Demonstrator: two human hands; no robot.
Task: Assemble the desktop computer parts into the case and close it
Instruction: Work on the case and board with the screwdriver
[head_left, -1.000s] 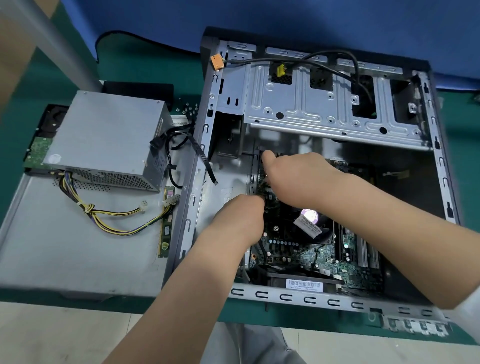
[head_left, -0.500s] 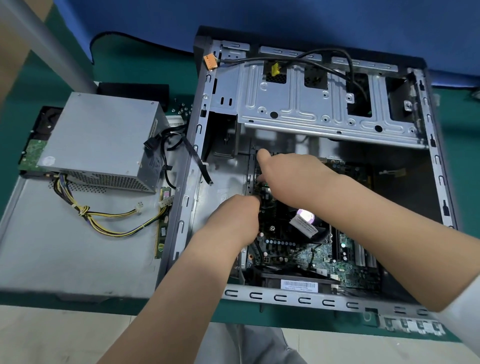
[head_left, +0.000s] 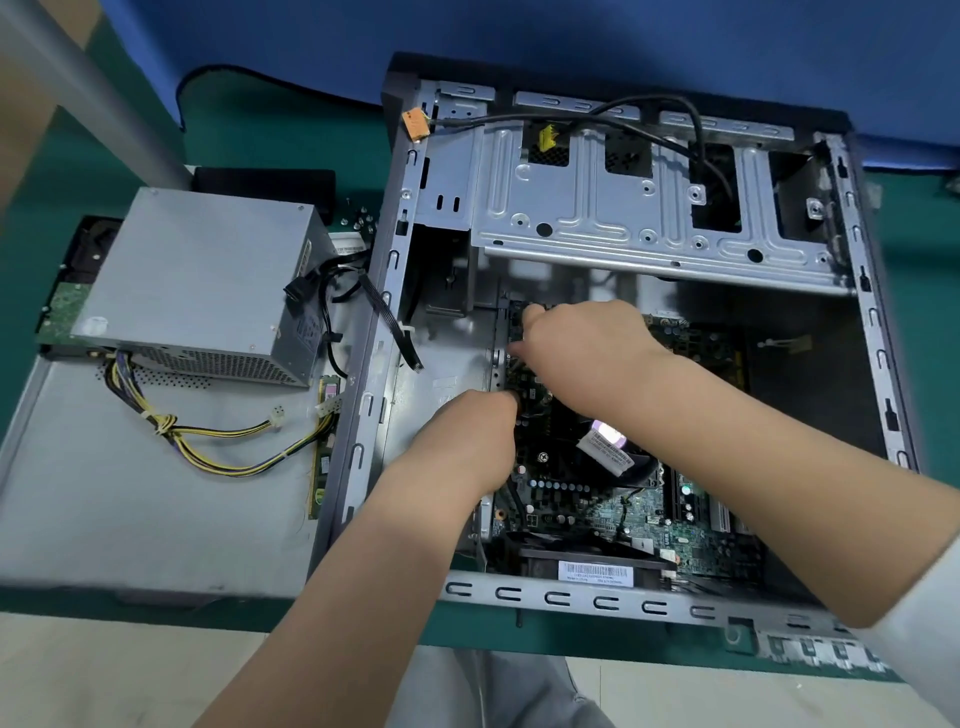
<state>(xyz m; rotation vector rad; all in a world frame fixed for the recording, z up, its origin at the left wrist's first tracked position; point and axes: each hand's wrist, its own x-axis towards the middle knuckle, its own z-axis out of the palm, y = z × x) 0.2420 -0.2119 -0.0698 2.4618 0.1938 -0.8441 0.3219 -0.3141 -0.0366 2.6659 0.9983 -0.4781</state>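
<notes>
Head view, one open case (head_left: 878, 364), one motherboard (head_left: 649, 525), two hands on it

The open case (head_left: 644, 605) fills the centre and right of the frame. The motherboard (head_left: 649, 514) lies in its lower middle, the drive cage (head_left: 639, 208) across its upper part. Left of the case, the side panel (head_left: 130, 499) lies flat, with the power supply (head_left: 202, 275) on its upper part and a memory stick (head_left: 323, 457) along its right edge.
</notes>
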